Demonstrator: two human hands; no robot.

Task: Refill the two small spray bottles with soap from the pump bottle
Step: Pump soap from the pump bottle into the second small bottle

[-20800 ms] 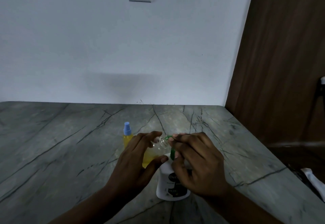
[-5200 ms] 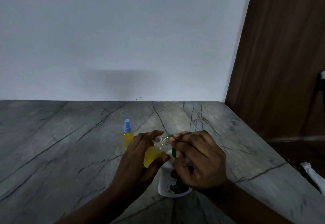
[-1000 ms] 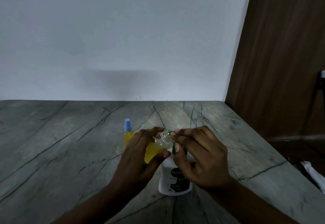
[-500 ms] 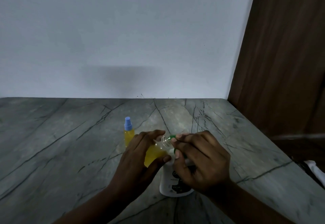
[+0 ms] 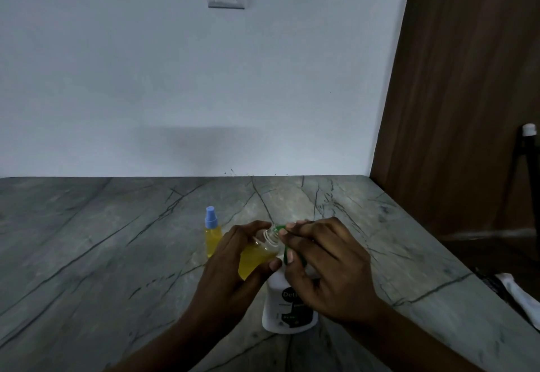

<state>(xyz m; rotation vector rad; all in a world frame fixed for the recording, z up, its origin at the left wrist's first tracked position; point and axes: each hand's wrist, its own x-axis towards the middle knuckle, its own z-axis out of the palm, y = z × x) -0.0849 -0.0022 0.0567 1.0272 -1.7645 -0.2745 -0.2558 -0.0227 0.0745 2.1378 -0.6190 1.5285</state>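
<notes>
- The open spray bottle (image 5: 257, 257) has no cap and looks mostly full of yellow soap; it lies inside the grip of the left hand (image 5: 230, 263), thumb and fingers wrapped round its body; it is tilted, with its clear threaded neck leaning toward the right hand (image 5: 327, 266).
- The green spout (image 5: 280, 228) of the pump bottle (image 5: 287, 310) meets that neck's mouth, between the two grips; the right hand is curled over the pump head, fingers on top and thumb beside the green collar, so its grip is closed on the pump bottle; the bottle stands on the worktop (image 5: 117, 254) directly below that grip.
- To pump well, I judge: hold the mouth snug under the spout; press in short, slow strokes and let the head rise fully between them; bring the bottle nearer upright as the level nears the shoulder, or soap may run over the threads; bear straight down so the pump bottle does not skid.
- The capped spray bottle (image 5: 211, 237), with a blue top and yellow contents, stands upright on the worktop beyond the left grip and to its left; it looks done.
- Hard to tell: the pump head is hidden under the right fingers; whether the spout tip sits inside the mouth or only against it, and whether soap is flowing, cannot be made out; the removed cap is not in sight; the label is partly covered; the light is dim.
- Far right of the right grip, a white cloth (image 5: 520, 298) is cut off by the frame edge.
</notes>
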